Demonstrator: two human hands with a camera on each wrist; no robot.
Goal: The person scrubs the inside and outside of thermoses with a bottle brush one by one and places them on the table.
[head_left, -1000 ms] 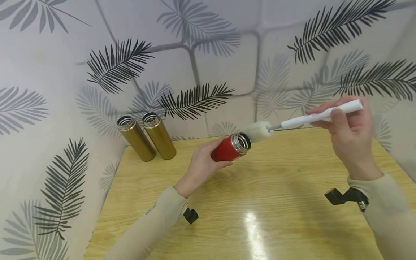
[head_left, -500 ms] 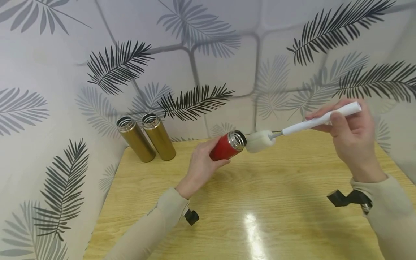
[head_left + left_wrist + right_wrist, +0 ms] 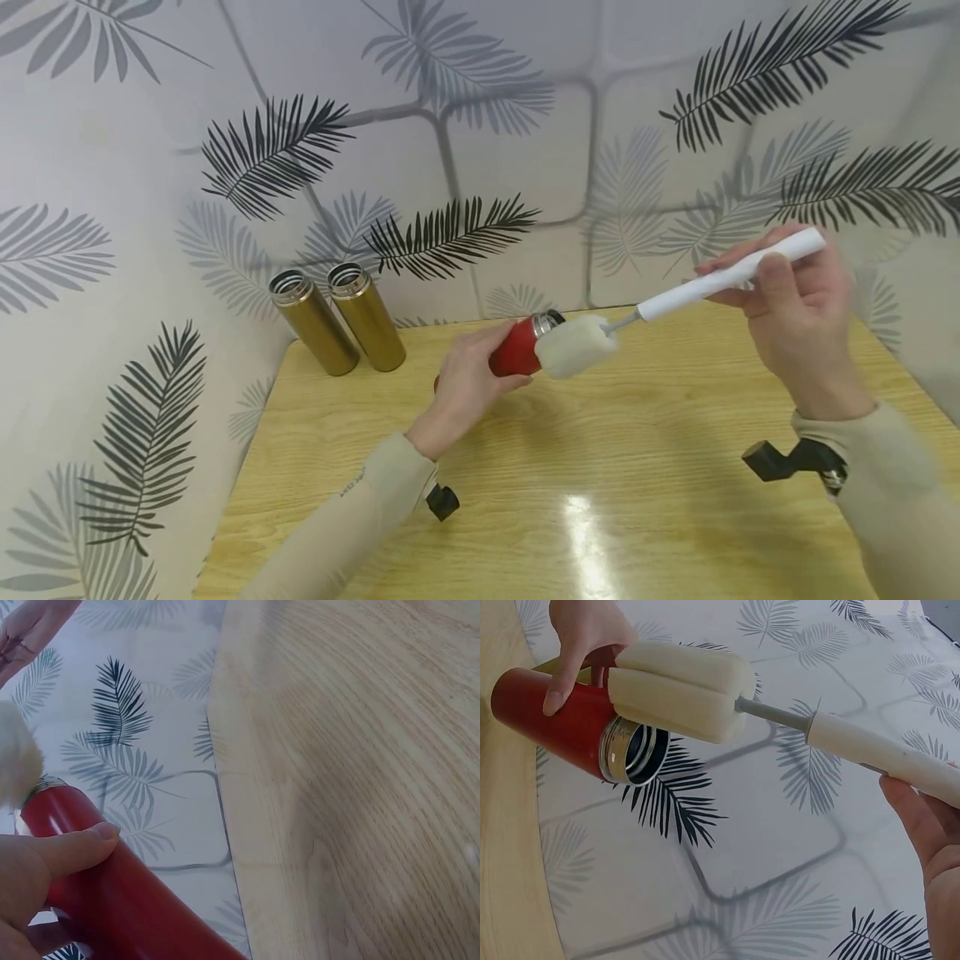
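Observation:
In the head view my left hand grips a red vacuum flask, tilted with its lidless steel mouth toward the right. My right hand pinches the white handle of a bottle brush between thumb and fingers. The brush's cream sponge head overlaps the flask's mouth from the head camera. In the right wrist view that sponge lies beside the steel rim, outside the opening; whether it touches the flask I cannot tell. The left wrist view shows my thumb along the red wall.
Two gold flasks without lids stand side by side at the back left of the wooden table. Behind the table rises a wall with a leaf pattern. Black camera mounts sit on both wrists.
The brush head has moved left and down, from beside the flask's mouth to in front of it. My right hand has shifted slightly left. The flask has turned, its mouth now facing away from the head camera.

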